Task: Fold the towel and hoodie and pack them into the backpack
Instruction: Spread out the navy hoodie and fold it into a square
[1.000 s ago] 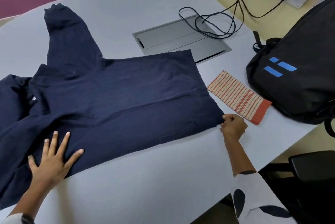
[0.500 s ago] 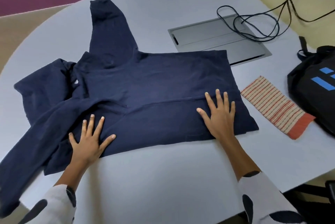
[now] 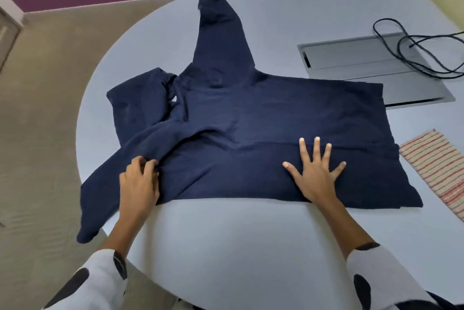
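A navy hoodie lies spread on the pale grey table, one sleeve pointing away from me and the other hanging over the table's left edge. My left hand curls its fingers into the fabric where the near sleeve meets the body. My right hand presses flat with spread fingers on the hoodie's lower part. A folded towel with orange stripes lies at the right edge of the view, just beside the hoodie's hem. The backpack is out of view.
A grey metal cable hatch is set into the table behind the hoodie, with a looped black cable lying across it. The table's rounded edge drops to beige carpet on the left.
The view has swung left, so the backpack has left the frame. My left hand went from lying flat to gripping the fabric at the near sleeve. My right hand stays pressed flat.
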Motion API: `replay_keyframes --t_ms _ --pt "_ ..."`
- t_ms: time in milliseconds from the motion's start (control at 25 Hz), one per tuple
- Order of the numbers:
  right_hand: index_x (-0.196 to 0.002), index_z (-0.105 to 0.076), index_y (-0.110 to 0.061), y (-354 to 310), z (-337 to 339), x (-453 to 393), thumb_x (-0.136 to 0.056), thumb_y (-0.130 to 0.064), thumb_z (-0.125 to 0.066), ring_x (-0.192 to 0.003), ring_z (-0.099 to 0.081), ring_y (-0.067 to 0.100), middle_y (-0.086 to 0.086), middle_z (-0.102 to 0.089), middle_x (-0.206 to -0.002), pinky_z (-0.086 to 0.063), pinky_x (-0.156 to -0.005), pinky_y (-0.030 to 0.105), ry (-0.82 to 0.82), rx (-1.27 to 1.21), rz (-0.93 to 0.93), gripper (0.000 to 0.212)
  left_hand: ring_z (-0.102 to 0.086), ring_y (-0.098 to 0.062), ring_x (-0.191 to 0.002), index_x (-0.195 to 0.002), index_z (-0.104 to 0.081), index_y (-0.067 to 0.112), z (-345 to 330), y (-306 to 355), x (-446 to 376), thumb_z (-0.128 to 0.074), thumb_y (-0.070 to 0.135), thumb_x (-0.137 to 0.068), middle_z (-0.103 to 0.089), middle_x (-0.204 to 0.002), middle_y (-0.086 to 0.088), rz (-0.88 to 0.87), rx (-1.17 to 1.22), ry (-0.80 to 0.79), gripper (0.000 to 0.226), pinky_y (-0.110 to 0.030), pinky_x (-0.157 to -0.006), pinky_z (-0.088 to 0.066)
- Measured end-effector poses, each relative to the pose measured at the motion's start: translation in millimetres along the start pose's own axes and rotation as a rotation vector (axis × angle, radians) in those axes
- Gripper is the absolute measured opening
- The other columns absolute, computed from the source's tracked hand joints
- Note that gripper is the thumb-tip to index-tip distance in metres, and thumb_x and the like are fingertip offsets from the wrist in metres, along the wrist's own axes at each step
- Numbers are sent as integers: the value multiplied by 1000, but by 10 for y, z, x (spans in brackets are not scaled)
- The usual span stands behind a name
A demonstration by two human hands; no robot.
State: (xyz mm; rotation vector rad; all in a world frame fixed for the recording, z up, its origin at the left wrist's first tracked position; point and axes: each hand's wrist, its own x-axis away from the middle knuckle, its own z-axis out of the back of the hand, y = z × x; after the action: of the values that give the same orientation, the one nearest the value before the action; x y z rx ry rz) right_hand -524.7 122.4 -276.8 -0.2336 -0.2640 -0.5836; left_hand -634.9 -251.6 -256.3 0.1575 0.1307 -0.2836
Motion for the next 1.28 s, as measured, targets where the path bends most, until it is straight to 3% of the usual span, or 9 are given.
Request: replay_keyframes --t_ms 160,320,480,680,840,920,1040,1160,1280 --pt "-148 13 -42 -661 -169 121 -84 -76 -18 -145 19 30 -3 22 -158 -1 -105 73 -132 130 274 78 -52 -40 -83 -101 -56 4 85 -364 11 -68 17 -82 -55 -102 -20 176 -108 -147 26 -48 -69 -37" --pt "-151 4 -36 -923 -76 61 -88 -72 -28 -145 17 36 4 21 -159 -6 -104 74 -265 177 226 80 -54 -36 -70 -84 -59 4 148 -566 -108 -64 9 -83 -56 -82 -13 42 -108 -259 7 -40 -59 -37" --pt "-153 -5 -28 -1081 33 47 -89 -67 -39 -146 14 34 7 19 -159 -13 -107 70 -341 105 185 82 -55 -30 -91 -110 -43 13 206 -597 -109 -70 34 -79 -53 -107 -6 145 -31 -455 45 -41 -65 -44" --pt "-152 -14 -25 -1179 127 93 -89 -62 -48 -146 12 34 8 15 -160 -17 -108 69 -407 32 166 81 -58 -40 -79 -100 -48 14 540 -515 -290 -55 22 -87 -65 -91 -15 172 7 -294 17 -38 -66 -41" --pt "-140 -46 -22 -1459 314 262 -86 -57 -57 -144 -22 23 6 -27 -156 -24 -115 47 -310 -365 333 66 -57 -26 -49 -85 -47 12 1100 -45 -782 -55 16 -84 -57 -66 -8 411 639 -179 9 -28 -51 -44" --pt "-132 -56 -23 -1636 480 390 -84 -58 -57 -130 -46 10 -3 -55 -137 -34 -112 35 -364 -733 426 60 -55 -17 -34 -78 -43 12 1283 342 -907 -49 8 -88 -53 -58 -8 528 1049 -262 13 -26 -38 -47" --pt "-134 -52 -23 -1748 743 488 -84 -50 -61 -114 -61 12 3 -69 -115 -46 -101 27 -507 -1105 449 58 -62 -14 -45 -82 -48 8 1433 789 -964 -44 5 -93 -56 -58 -8 558 1385 -499 12 -28 -48 -56" --pt "-111 -66 -8 -1610 933 411 -90 -11 -63 -90 -66 16 11 -72 -97 -52 -84 28 -414 -1084 426 22 -70 -20 -78 -97 -56 9 1300 728 -945 -60 34 -91 -69 -88 -14 371 1434 -663 26 -29 -65 -58" --pt "-85 -61 4 -1196 1190 315 -87 -3 -52 -76 -53 16 7 -60 -80 -43 -69 30 -320 -1163 294 12 -65 -16 -74 -92 -56 15 905 223 -759 -77 47 -72 -67 -88 -3 389 974 -487 42 -26 -62 -50"
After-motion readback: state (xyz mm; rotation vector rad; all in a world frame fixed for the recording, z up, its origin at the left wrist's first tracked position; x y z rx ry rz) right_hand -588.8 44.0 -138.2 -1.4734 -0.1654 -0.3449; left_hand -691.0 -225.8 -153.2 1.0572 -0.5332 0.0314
